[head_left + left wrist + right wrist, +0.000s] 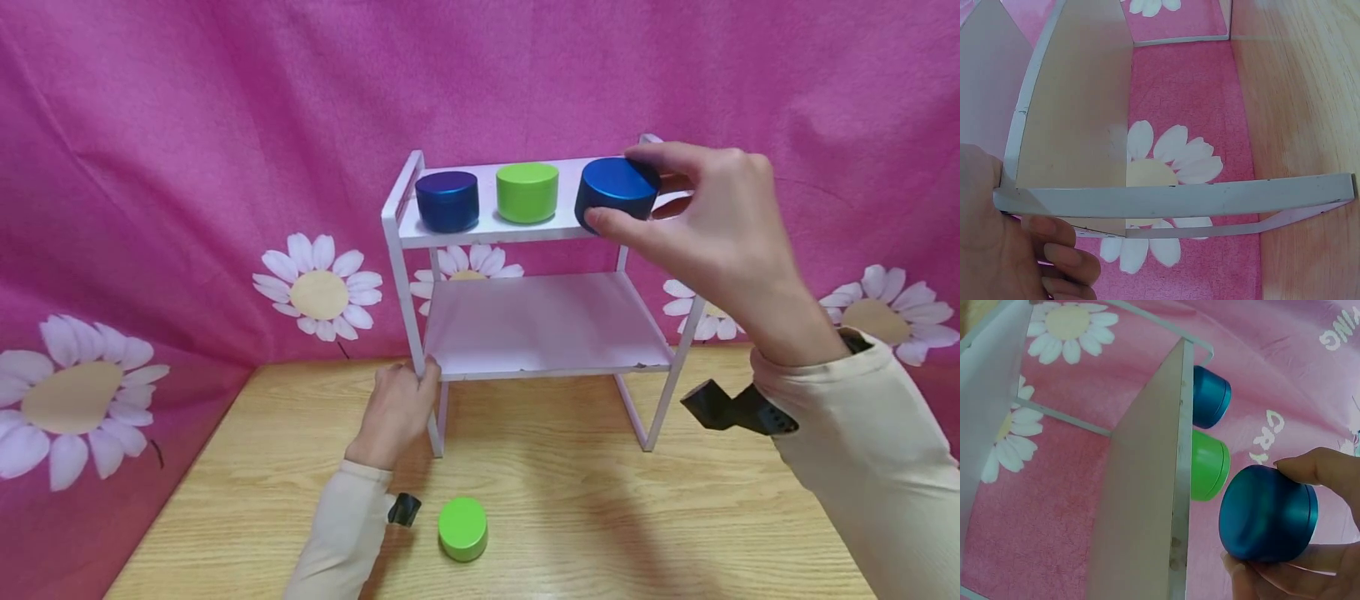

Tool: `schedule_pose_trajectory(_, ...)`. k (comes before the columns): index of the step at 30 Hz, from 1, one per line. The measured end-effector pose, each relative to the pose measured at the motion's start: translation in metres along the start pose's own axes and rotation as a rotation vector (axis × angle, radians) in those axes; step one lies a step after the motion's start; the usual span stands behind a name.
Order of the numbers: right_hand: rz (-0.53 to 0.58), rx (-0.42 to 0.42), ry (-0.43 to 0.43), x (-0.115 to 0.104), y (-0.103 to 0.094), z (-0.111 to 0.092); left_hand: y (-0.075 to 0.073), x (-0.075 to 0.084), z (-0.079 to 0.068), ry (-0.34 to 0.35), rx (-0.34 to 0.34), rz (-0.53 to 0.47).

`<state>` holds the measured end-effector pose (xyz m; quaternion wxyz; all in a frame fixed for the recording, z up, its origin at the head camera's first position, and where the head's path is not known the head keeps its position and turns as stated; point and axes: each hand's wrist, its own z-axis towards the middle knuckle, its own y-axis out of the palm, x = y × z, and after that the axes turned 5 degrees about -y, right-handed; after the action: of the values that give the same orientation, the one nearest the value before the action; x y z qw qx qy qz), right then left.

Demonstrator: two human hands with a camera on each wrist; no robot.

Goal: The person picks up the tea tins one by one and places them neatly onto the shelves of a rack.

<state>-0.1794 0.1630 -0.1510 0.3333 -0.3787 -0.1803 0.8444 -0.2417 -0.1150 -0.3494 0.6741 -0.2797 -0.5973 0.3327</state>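
My right hand [720, 225] pinches a round blue tin [617, 190] between thumb and fingers, at the right end of the upper shelf. The right wrist view has this tin [1266, 514] a little off the shelf surface, its base showing. On that upper shelf stand another blue tin [447, 202] at the left and a green tin [527, 193] in the middle. Low on the left side, my left hand [397, 408] grips the upright of the white two-tier rack [547, 321]; its curled fingers [1063, 256] show in the left wrist view.
A second green tin [462, 529] sits on the wooden table [570, 508], in front of the rack and beside the left forearm. Behind everything hangs a pink cloth [315, 108] with large white daisies. The rack's lower shelf [547, 321] bears no tins.
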Motion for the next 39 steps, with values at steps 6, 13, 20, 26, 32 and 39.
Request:
schedule_pose_trajectory(6, -0.032, -0.014, 0.046, 0.005, 0.002, 0.009, 0.001, -0.001, -0.001, -0.010, -0.007, 0.007)
schedule_pose_trajectory(13, -0.054, -0.041, 0.066, 0.011, 0.006, 0.020, 0.001, -0.002, -0.001, -0.005, -0.010, -0.010)
schedule_pose_trajectory(20, -0.074, -0.089, 0.105, 0.018, 0.009, 0.026, 0.000, -0.001, 0.000, 0.007, -0.017, -0.005)
schedule_pose_trajectory(26, -0.095, -0.094, 0.141, 0.022, 0.015, 0.031, 0.000, -0.001, 0.000, -0.009, -0.028, 0.001)
schedule_pose_trajectory(32, -0.107, -0.091, 0.132, 0.021, 0.020, 0.036, -0.001, 0.000, 0.001, -0.021, -0.024, 0.006)
schedule_pose_trajectory(39, -0.130, -0.108, 0.161, 0.023, 0.022, 0.039, -0.002, 0.001, 0.001, -0.014, -0.029, 0.006)
